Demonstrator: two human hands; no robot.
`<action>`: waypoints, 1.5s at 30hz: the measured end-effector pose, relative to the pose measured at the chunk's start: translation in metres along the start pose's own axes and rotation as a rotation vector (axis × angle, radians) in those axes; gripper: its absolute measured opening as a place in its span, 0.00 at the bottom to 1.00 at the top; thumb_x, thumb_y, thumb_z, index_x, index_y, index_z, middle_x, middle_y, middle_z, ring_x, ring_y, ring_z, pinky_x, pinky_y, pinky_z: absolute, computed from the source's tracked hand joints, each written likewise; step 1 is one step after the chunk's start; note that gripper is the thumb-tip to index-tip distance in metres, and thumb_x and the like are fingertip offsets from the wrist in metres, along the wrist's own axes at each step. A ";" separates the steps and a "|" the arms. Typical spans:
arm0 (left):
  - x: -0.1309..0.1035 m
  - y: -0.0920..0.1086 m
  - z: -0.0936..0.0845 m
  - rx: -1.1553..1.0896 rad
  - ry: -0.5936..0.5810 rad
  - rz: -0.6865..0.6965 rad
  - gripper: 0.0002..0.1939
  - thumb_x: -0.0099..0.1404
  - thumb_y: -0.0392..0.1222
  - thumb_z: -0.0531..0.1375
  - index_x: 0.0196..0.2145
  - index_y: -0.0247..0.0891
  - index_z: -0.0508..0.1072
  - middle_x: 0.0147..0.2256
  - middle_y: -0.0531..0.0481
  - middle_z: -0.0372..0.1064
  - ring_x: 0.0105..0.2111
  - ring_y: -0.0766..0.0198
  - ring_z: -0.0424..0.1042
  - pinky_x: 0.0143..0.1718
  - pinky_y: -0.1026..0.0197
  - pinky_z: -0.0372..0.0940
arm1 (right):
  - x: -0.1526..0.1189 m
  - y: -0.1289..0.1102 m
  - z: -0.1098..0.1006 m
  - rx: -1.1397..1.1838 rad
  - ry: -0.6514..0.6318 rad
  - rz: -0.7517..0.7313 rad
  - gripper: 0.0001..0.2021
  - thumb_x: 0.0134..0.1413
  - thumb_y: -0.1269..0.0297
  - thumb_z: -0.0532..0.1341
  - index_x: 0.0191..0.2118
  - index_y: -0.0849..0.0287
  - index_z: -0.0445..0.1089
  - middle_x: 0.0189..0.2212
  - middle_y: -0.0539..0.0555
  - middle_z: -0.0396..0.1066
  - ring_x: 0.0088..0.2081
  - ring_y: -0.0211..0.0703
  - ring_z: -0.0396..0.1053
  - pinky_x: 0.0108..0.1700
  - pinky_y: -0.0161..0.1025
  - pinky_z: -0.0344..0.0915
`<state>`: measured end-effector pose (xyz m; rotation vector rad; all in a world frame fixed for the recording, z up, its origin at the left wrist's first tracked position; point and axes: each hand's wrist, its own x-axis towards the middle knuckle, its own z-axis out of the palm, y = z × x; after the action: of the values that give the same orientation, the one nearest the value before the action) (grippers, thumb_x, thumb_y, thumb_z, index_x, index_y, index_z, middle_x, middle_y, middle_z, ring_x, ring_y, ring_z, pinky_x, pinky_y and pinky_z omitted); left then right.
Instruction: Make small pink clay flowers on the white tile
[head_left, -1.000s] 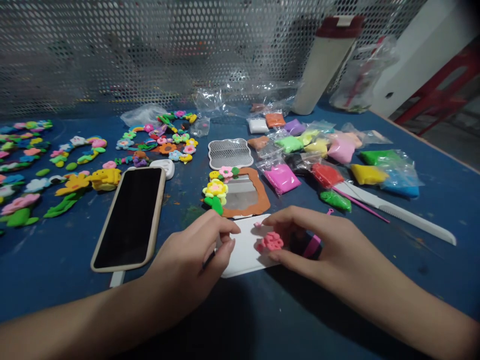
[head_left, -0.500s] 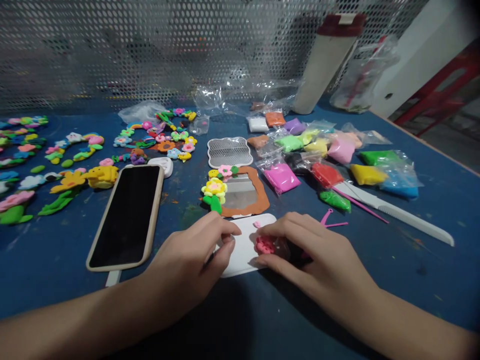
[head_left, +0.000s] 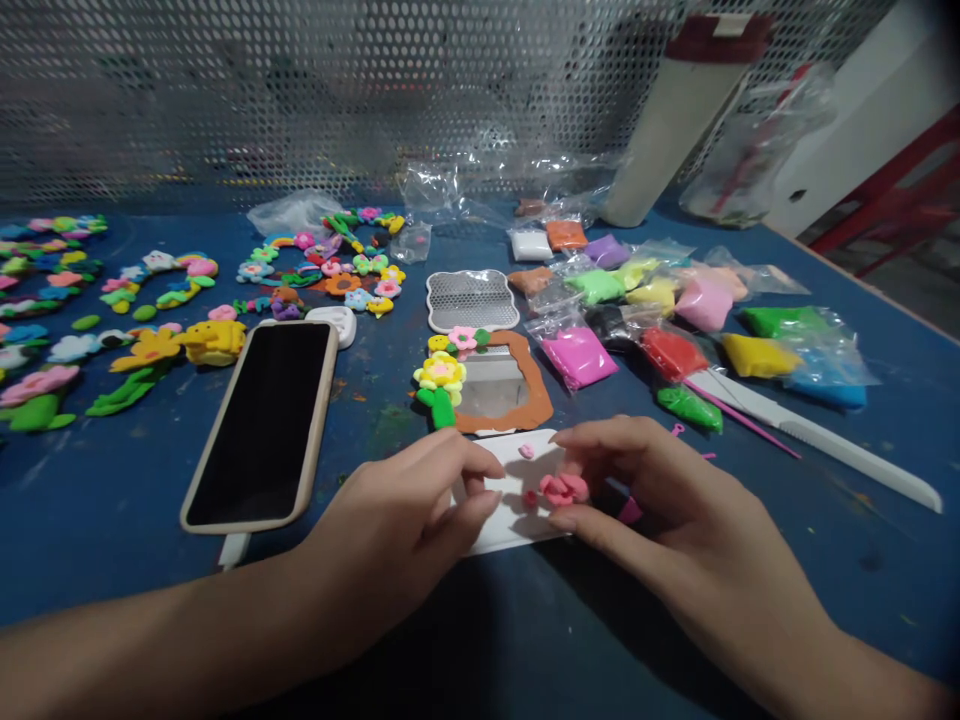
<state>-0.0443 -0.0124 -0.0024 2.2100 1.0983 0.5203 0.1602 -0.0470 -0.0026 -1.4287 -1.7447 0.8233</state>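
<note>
A white board (head_left: pixel 517 520) lies on the blue table between my hands. On it are a coral-pink clay piece with petal-like lobes (head_left: pixel 564 489), a small round coral bit (head_left: pixel 531 497) and a light pink bit (head_left: pixel 527 451). My right hand (head_left: pixel 645 500) curves around the right side of the lobed piece, thumb and fingers apart. Over the board's left edge is my left hand (head_left: pixel 435 500), its thumb and forefinger apart with nothing seen between them. Just behind stands out a brown clay-edged mirror (head_left: pixel 538 385) with yellow and pink flowers on its left side.
A phone (head_left: pixel 266 425) with a cable lies at the left, near several colourful clay wreaths (head_left: pixel 157 280). Bagged clay (head_left: pixel 579 356), a white knife (head_left: pixel 847 445) and pink tools are at the right. A tall bottle (head_left: pixel 667 130) stands behind.
The view has shifted, moving most things slightly right. My right hand's fingers have opened wider around the coral piece, and the small round coral bit now shows beside it.
</note>
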 end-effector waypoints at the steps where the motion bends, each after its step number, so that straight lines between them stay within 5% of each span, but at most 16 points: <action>1: 0.001 0.003 0.000 -0.035 -0.003 -0.011 0.05 0.65 0.38 0.54 0.38 0.41 0.69 0.28 0.58 0.67 0.22 0.71 0.63 0.25 0.67 0.57 | 0.001 -0.002 0.000 0.070 -0.021 0.031 0.11 0.51 0.64 0.65 0.41 0.52 0.67 0.33 0.48 0.72 0.32 0.39 0.71 0.31 0.33 0.67; 6: 0.004 0.016 0.003 -0.224 -0.007 -0.068 0.03 0.62 0.40 0.60 0.33 0.39 0.71 0.21 0.60 0.62 0.21 0.71 0.61 0.25 0.68 0.56 | 0.004 -0.010 0.001 0.325 -0.196 0.157 0.05 0.51 0.65 0.65 0.36 0.54 0.70 0.32 0.47 0.74 0.34 0.37 0.73 0.36 0.31 0.69; 11: 0.007 0.019 0.003 -0.403 -0.033 -0.166 0.07 0.64 0.42 0.57 0.29 0.38 0.70 0.21 0.59 0.63 0.22 0.71 0.60 0.24 0.69 0.55 | 0.004 -0.014 -0.001 0.441 -0.215 0.157 0.06 0.52 0.70 0.63 0.37 0.54 0.71 0.32 0.46 0.75 0.34 0.35 0.73 0.37 0.30 0.70; 20: 0.007 0.025 0.001 -0.447 -0.067 -0.271 0.09 0.64 0.43 0.55 0.29 0.39 0.71 0.24 0.57 0.67 0.23 0.69 0.63 0.23 0.69 0.56 | 0.007 -0.014 -0.003 0.510 -0.261 0.250 0.06 0.54 0.62 0.62 0.39 0.53 0.73 0.34 0.48 0.76 0.36 0.39 0.74 0.40 0.35 0.71; 26: 0.005 0.019 -0.002 -0.323 0.014 -0.260 0.16 0.69 0.46 0.48 0.32 0.38 0.71 0.22 0.57 0.64 0.18 0.71 0.57 0.19 0.69 0.53 | 0.004 -0.011 -0.010 0.376 -0.195 0.352 0.07 0.51 0.61 0.63 0.36 0.54 0.76 0.27 0.47 0.74 0.28 0.36 0.70 0.29 0.31 0.66; 33: 0.006 0.014 0.000 -0.330 0.014 -0.251 0.17 0.70 0.46 0.47 0.32 0.37 0.70 0.23 0.56 0.64 0.19 0.71 0.57 0.20 0.68 0.54 | 0.003 -0.012 -0.011 0.168 -0.130 0.267 0.06 0.52 0.63 0.62 0.33 0.57 0.76 0.28 0.49 0.73 0.25 0.34 0.66 0.18 0.29 0.54; 38: 0.005 0.013 -0.002 -0.278 0.014 -0.235 0.17 0.70 0.46 0.47 0.31 0.37 0.70 0.23 0.55 0.64 0.19 0.70 0.59 0.20 0.68 0.55 | 0.001 -0.009 -0.008 0.165 -0.100 0.253 0.12 0.53 0.61 0.62 0.43 0.55 0.74 0.32 0.52 0.76 0.30 0.41 0.71 0.27 0.34 0.65; 45: 0.003 0.010 -0.003 -0.243 0.001 -0.234 0.17 0.70 0.45 0.46 0.30 0.38 0.70 0.22 0.56 0.65 0.18 0.70 0.58 0.20 0.68 0.55 | -0.003 -0.007 -0.006 0.036 -0.092 0.178 0.08 0.53 0.61 0.63 0.38 0.52 0.76 0.34 0.50 0.75 0.33 0.40 0.71 0.35 0.35 0.66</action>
<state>-0.0388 -0.0139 0.0071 1.8447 1.2064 0.5222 0.1616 -0.0507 0.0058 -1.5603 -1.6788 1.0239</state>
